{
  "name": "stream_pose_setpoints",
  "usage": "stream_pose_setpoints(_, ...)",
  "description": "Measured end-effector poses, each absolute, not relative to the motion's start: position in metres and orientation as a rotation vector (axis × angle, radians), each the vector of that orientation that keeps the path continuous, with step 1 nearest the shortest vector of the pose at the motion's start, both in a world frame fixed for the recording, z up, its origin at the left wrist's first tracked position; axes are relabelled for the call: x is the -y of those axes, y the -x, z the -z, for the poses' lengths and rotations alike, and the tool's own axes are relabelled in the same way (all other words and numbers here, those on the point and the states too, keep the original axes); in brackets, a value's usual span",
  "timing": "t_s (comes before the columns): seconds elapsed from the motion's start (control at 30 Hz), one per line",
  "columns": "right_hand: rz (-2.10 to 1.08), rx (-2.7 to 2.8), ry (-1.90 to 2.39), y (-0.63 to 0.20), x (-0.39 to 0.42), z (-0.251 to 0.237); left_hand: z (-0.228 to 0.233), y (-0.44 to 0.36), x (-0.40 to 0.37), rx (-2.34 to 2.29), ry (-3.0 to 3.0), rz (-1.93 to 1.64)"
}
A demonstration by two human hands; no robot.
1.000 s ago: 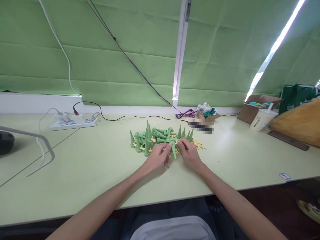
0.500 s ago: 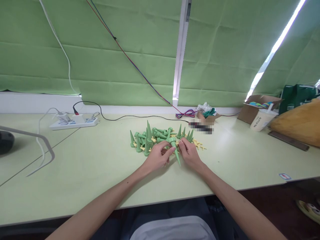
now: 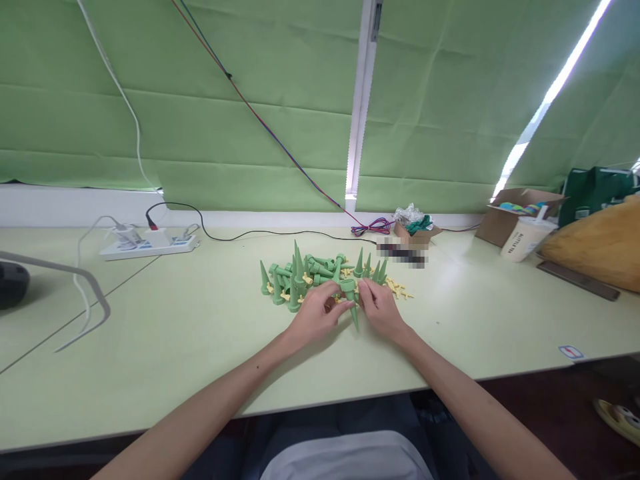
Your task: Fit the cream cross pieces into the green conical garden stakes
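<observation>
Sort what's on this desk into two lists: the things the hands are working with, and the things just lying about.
In hand:
- left hand and right hand, both on one green spike
- pile of green spikes
- small yellow pieces

Lying about:
- power strip
- black cable
- small cardboard box
- paper cup
- open carton
- yellow cushion

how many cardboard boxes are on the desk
2. A small open cardboard box with crumpled plastic and green items sits at the back, right of centre. A larger open cardboard box stands further right, behind the drink cup. Others may be hidden.
</observation>
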State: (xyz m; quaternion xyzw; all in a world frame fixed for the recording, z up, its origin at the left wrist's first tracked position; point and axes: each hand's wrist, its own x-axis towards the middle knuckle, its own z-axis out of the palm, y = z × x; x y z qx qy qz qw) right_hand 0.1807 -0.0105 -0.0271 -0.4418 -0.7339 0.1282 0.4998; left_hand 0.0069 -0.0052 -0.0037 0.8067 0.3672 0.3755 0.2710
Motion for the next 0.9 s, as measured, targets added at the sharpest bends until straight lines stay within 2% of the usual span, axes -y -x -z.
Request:
stream_pose_setpoints(0.63, -0.282, 1.758, 1.068, -0.1798, 0.01, 0.0276, 0.009, -0.0072, 0.0032, -1.061, -2.337, -1.018)
stream_pose_setpoints(0.9, -0.318, 1.72, 1.074, -0.1788, 0.0125, 0.0244, 0.0065, -0.0095, 0.0051, -1.069, -2.146, -0.919)
